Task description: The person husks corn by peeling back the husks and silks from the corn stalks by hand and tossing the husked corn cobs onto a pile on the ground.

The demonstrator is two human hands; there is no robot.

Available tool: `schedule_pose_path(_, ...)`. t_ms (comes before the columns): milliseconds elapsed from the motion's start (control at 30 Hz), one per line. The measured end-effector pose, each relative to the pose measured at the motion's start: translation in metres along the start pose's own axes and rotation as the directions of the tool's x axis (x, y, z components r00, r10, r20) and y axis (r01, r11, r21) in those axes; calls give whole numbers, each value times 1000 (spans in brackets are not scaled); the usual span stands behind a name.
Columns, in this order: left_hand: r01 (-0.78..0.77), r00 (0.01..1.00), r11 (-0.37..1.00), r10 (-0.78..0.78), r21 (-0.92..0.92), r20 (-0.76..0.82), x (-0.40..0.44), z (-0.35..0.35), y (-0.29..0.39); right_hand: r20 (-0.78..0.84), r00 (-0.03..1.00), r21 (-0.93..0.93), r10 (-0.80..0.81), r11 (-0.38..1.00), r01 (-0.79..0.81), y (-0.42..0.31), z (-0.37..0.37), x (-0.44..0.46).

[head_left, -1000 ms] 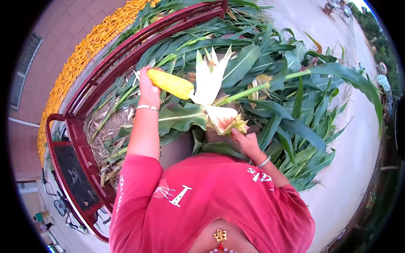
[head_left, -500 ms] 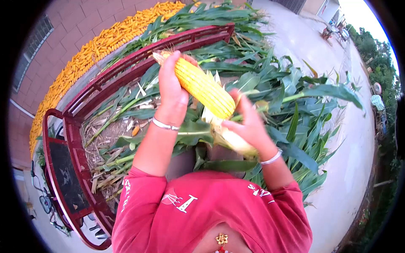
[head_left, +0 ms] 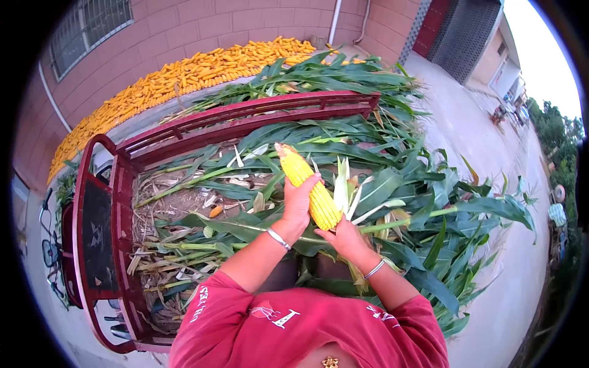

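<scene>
A bare yellow ear of corn (head_left: 320, 203) slants across the middle, tip up and to the left. My left hand (head_left: 297, 207) is wrapped round its side, the thumb lying over the kernels. At the lower end of the ear my right hand (head_left: 350, 240) is closed round its base, where peeled-back husk (head_left: 345, 187) stands out beyond the fingers. What exactly lies inside the right palm is hidden. Long green corn stalks (head_left: 423, 211) lie beneath and to the right of both hands.
Around the stalks runs the red rail (head_left: 245, 126) of a cart bed, with dry husk scraps (head_left: 165, 214) on its floor. Husked corn ears (head_left: 184, 76) are heaped along the brick wall (head_left: 202, 24). A concrete road (head_left: 454, 116) passes on the right.
Both hands have come lower with the ear, which now points more upright. My right hand has moved from the loosened husk up against the ear's base. The view has tilted upward.
</scene>
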State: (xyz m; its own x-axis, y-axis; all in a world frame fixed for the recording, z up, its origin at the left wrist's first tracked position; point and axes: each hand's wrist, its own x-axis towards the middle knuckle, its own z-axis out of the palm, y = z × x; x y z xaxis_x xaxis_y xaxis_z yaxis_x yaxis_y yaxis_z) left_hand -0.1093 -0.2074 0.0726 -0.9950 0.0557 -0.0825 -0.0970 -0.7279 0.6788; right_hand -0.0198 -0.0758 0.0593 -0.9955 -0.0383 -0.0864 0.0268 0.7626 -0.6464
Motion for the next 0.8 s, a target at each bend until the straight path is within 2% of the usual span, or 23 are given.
schedule_pose_path(67,-28,1000,998,28,48,-1,9,0,-5,-17,1000,-54,-24,998,23,-9,-4,2)
schedule_pose_path(133,-238,971,946,234,219,45,16,4,-11,-66,981,34,-184,982,186,4,1,9)
schedule_pose_path(167,-249,968,940,236,234,85,21,6,-13,-36,991,68,-127,989,130,10,1,14)
schedule_pose_path(200,-236,971,942,222,237,84,24,8,-13,-21,988,36,-150,988,151,9,-5,17)
schedule_pose_path(267,-341,938,875,293,344,187,35,13,-11,18,986,-9,-168,986,169,16,-11,23)
schedule_pose_path(300,-295,954,839,235,456,186,40,13,-10,21,987,-4,-162,987,162,20,-11,21)
schedule_pose_path(333,-297,954,838,237,459,184,43,13,-9,46,986,-59,-160,985,163,23,-12,23)
schedule_pose_path(400,-182,956,921,83,344,282,48,18,-4,61,984,-114,-168,978,174,18,-18,26)
schedule_pose_path(433,-181,957,921,84,344,279,46,19,-4,97,980,-182,-175,965,190,11,-25,21)
schedule_pose_path(567,-247,944,916,153,316,292,40,28,2,152,970,-309,-190,923,230,27,-28,34)
schedule_pose_path(600,-308,933,883,207,355,296,39,31,6,155,971,-310,-183,924,224,22,-35,34)
schedule_pose_path(633,-366,918,844,257,392,303,35,36,12,171,966,-241,-193,943,231,10,-47,32)
schedule_pose_path(667,-357,921,849,250,390,300,30,41,19,187,961,-173,-203,956,236,0,-58,30)
schedule_pose_path(733,-519,853,633,341,575,396,7,59,38,-62,949,-236,-308,929,286,-7,-72,19)
schedule_pose_path(767,-618,786,537,406,574,467,-1,65,42,-131,926,-167,-353,929,330,-4,-83,18)
schedule_pose_path(800,-613,790,550,403,568,462,-5,68,42,-126,931,-177,-343,931,320,-1,-89,13)
